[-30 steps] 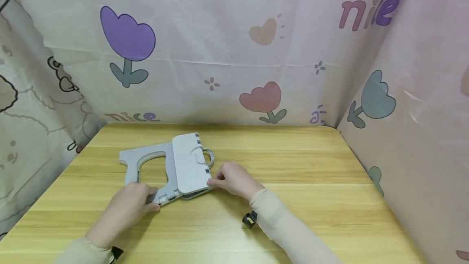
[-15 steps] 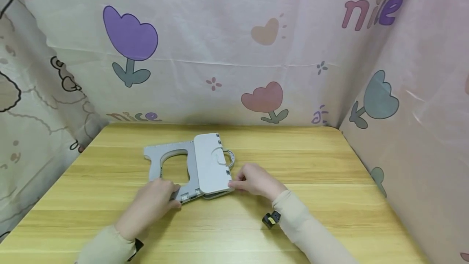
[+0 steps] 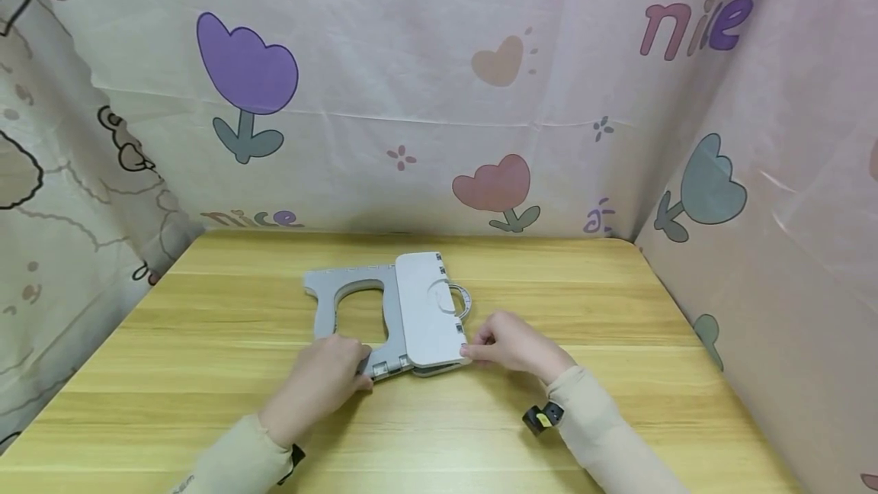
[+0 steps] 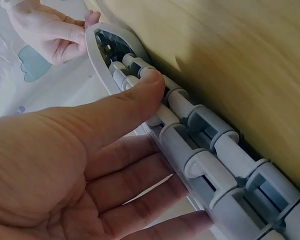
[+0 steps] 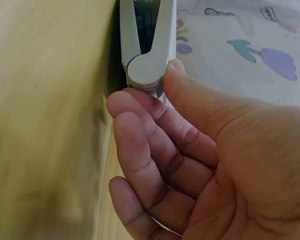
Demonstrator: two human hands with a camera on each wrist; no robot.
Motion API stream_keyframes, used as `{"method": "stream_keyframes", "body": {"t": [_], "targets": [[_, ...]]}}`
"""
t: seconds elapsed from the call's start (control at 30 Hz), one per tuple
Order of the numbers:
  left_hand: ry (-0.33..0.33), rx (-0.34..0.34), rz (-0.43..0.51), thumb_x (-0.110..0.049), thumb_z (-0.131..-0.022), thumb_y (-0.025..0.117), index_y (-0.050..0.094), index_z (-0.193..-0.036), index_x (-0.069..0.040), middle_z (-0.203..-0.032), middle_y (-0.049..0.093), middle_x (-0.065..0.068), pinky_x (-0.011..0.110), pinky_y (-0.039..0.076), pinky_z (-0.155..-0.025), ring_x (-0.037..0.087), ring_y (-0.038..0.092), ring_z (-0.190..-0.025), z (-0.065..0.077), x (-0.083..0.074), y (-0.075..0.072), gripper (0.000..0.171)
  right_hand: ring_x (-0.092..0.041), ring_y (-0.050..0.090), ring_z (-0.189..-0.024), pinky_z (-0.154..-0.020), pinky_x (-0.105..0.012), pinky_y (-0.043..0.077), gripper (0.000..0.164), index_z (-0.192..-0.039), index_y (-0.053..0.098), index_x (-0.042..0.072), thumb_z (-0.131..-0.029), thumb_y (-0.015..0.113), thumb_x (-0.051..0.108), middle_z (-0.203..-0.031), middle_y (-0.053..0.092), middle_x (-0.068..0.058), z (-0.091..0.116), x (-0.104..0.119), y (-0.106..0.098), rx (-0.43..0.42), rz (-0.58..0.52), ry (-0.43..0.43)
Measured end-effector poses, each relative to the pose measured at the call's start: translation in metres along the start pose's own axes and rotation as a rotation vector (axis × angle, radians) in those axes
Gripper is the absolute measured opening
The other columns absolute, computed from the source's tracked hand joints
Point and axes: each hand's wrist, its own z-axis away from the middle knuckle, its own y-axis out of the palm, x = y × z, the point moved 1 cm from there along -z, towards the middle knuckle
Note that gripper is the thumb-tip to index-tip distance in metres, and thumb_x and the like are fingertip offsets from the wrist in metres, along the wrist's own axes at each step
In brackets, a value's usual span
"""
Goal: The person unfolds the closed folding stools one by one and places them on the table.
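Observation:
A folding step stool point(image 3: 432, 311) of white and grey plastic lies folded down on the wooden table. Its white top faces up, a grey leg panel with a large arched opening extends left, and a ring-shaped handle point(image 3: 463, 301) sticks out at the right. My left hand point(image 3: 325, 372) grips the near edge of the leg panel. In the left wrist view the thumb presses on the row of hinge knuckles point(image 4: 210, 145), with the fingers along the panel's other face. At the top's near right corner, my right hand point(image 3: 514, 345) pinches the rounded hinge end point(image 5: 147, 70) between thumb and fingertips.
The wooden table point(image 3: 583, 288) reaches back to a printed curtain point(image 3: 384, 59) that hangs behind it and along both sides. Both wrists wear black straps, the right one with a small black clip point(image 3: 542, 418).
The stool has slid to the right across the table, with both hands moving along and keeping their places on it.

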Motion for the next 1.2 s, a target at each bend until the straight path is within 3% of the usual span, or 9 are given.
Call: {"method": "stream_keyframes", "body": {"t": [0.2,0.43,0.77,1.0,1.2], "targets": [[0.02,-0.012,-0.027,-0.027,-0.072,0.099,0.067,-0.071,-0.015,-0.062,0.05,-0.007,0.029,0.039,-0.052,0.011,0.044,-0.06,-0.003,-0.013,0.005,0.034,-0.007,0.052,-0.062,-0.058,-0.021,0.041,0.028,-0.079,0.08,0.012,-0.101,0.077,0.03,-0.072,0.075,-0.001,0.011,-0.009,-0.005,0.0,-0.026,0.016],[0.035,-0.023,-0.015,-0.027,-0.071,0.099,0.069,-0.073,-0.014,-0.063,0.054,-0.007,0.029,0.044,-0.052,0.01,0.047,-0.059,-0.008,-0.023,0.01,0.032,-0.013,0.075,-0.077,-0.075,-0.029,0.059,0.016,-0.097,0.082,0.008,-0.099,0.079,0.024,-0.084,0.08,0.001,0.016,-0.02,-0.011,0.032,-0.09,0.017],[0.105,-0.043,-0.01,-0.026,-0.073,0.098,0.072,-0.076,-0.01,-0.065,0.061,-0.005,0.028,0.044,-0.052,0.008,0.048,-0.059,-0.014,-0.036,0.015,0.031,-0.014,0.077,-0.084,-0.082,-0.027,0.062,0.024,-0.107,0.079,0.0,-0.095,0.083,0.02,-0.093,0.082,-0.005,0.021,-0.041,-0.023,0.043,-0.178,-0.006],[0.118,-0.044,0.02,-0.024,-0.074,0.097,0.073,-0.079,-0.009,-0.064,0.057,-0.006,0.027,0.041,-0.053,0.009,0.046,-0.059,-0.017,-0.04,0.016,0.029,-0.023,0.081,-0.083,-0.086,-0.031,0.065,0.031,-0.104,0.071,-0.005,-0.107,0.068,0.026,-0.092,0.08,-0.011,0.022,-0.05,-0.021,0.06,-0.376,0.057],[0.14,-0.058,0.06,-0.025,-0.077,0.095,0.066,-0.074,-0.013,-0.061,0.049,-0.009,0.024,0.035,-0.052,0.008,0.042,-0.058,-0.019,-0.04,0.017,0.032,-0.019,0.075,-0.075,-0.083,-0.032,0.06,0.033,-0.101,0.068,-0.001,-0.109,0.064,0.031,-0.082,0.076,-0.007,0.024,-0.047,-0.023,-0.025,-0.361,0.089]]}}
